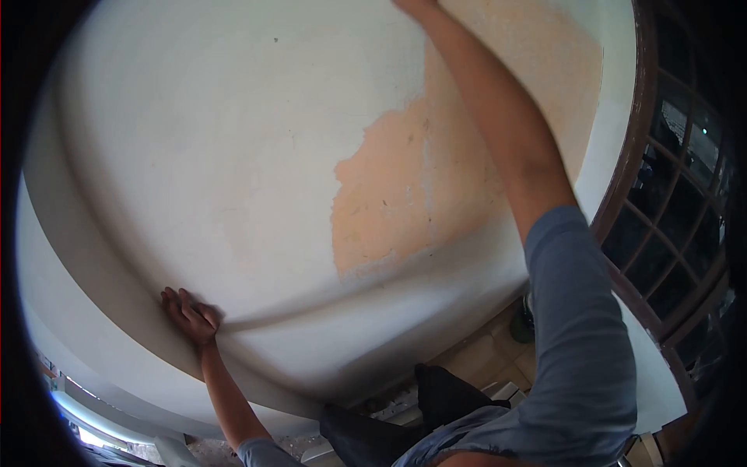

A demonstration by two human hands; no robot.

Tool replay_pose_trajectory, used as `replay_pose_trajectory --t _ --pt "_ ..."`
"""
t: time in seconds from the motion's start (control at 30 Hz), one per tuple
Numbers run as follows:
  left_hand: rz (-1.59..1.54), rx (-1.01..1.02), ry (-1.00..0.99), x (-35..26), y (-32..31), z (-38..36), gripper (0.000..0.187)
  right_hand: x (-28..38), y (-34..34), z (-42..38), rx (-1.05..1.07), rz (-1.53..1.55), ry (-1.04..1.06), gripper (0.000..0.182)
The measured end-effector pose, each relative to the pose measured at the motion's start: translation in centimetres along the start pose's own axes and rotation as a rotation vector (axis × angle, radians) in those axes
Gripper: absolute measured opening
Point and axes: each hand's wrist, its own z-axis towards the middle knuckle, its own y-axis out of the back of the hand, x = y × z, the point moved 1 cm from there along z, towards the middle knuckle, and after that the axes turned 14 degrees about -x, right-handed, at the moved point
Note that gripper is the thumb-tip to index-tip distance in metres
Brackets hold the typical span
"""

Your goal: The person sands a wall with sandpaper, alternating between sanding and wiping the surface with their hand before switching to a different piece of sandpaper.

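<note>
My left hand (191, 315) rests against the white wall (210, 156), low on the left beside a rounded corner. Its fingers are stretched out and apart, and nothing shows in them. At the top edge of the view, only the wrist and a small part of my right hand (416, 5) are visible. That arm is raised across the wall, and the fingers are cut off, so whatever they hold or touch is hidden. Below the raised arm, a peach-coloured patch (381, 194) with a ragged edge interrupts the white surface.
A dark window grille (661, 210) in a brown frame is on the right. A ledge or projecting wall edge (101, 288) curves along the left. Far below are floor tiles (486, 354) and a dark green round object (523, 325), partly hidden by my sleeve.
</note>
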Motion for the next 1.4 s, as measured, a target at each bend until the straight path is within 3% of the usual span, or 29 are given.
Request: replay_pose_trajectory --t 0.07,0.1,0.23,0.37,0.4,0.47,0.5,0.53,0.6,0.73,0.77,0.8,0.87,0.93,1.03,1.13,1.17,1.2,1.3,1.37,1.4 --pt "-0.015 -0.004 0.003 0.2 -0.1 -0.2 0.047 -1.9 3.3 -8.0 0.102 -0.049 -0.008 0.041" --pt "-0.015 -0.012 0.016 0.2 -0.2 -0.3 0.047 -0.2 6.7 -12.7 -0.096 0.053 0.159 0.046" --pt "-0.002 -0.015 0.017 -0.2 -0.1 -0.3 0.048 -1.1 17.1 -34.2 0.298 0.1 0.222 0.043" --pt "0.002 0.0 0.007 0.3 0.1 -0.1 0.05 -2.0 15.8 -31.6 0.268 0.132 0.278 0.045" --pt "-0.009 -0.012 0.01 0.4 -0.2 -0.5 0.05 -1.0 13.0 -26.2 0.248 0.12 0.269 0.046" --pt "0.004 0.006 0.016 0.5 -0.1 -0.5 0.05 0.9 7.3 -15.5 -0.004 0.179 0.199 0.045" --pt "0.015 0.015 0.014 0.4 -0.1 -0.6 0.05 1.5 4.9 -10.1 0.121 0.088 0.081 0.046" --pt "0.005 0.023 0.015 0.1 -0.1 -0.6 0.05 2.5 2.2 -4.9 0.019 0.002 0.21 0.047" --pt "0.001 -0.009 -0.007 0.3 -0.2 -0.3 0.05 5.6 0.9 -0.9 0.028 0.044 -0.059 0.045" --pt "-0.01 -0.012 0.001 0.0 0.0 0.1 0.049 6.3 3.5 -8.0 0.032 0.01 0.043 0.046" --pt "-0.013 -0.013 0.006 0.0 0.0 0.0 0.049 6.3 5.6 -12.7 0.083 0.062 0.035 0.048" --pt "-0.014 -0.016 0.016 0.1 -0.1 -0.1 0.048 6.8 7.8 -18.0 -0.009 0.068 0.146 0.047" --pt "-0.022 -0.02 0.02 0.4 -0.3 -0.2 0.049 6.4 13.0 -29.4 0.22 0.035 0.151 0.047" --pt "-0.018 -0.024 0.036 0.1 -0.1 -0.6 0.049 4.7 15.9 -35.6 0.255 0.062 0.211 0.047" --pt "-0.014 -0.007 0.009 0.2 -0.1 -0.2 0.049 4.5 15.4 -33.9 0.257 0.078 0.236 0.045" --pt "-0.014 -0.001 0.029 0.3 -0.2 -0.6 0.05 6.4 7.5 -19.2 0.016 0.12 0.191 0.042" --pt "-0.022 -0.003 0.028 0.4 -0.1 -0.5 0.05 6.8 5.5 -14.4 0.115 0.111 0.103 0.045" --pt "-0.03 -0.009 0.024 0.3 -0.2 -0.4 0.049 8.7 3.7 -9.7 0.054 0.014 0.085 0.046" --pt "-0.004 -0.016 0.011 0.2 -0.2 -0.3 0.048 9.4 2.5 -7.9 -0.017 -0.011 0.115 0.046" --pt "-0.012 -0.005 0.018 0.2 -0.2 -0.6 0.048 9.6 6.4 -13.1 0.261 0.045 -0.084 0.043" --pt "-0.014 0.002 0.025 0.4 -0.2 -0.6 0.048 8.9 7.3 -18.5 -0.002 0.07 0.152 0.045"
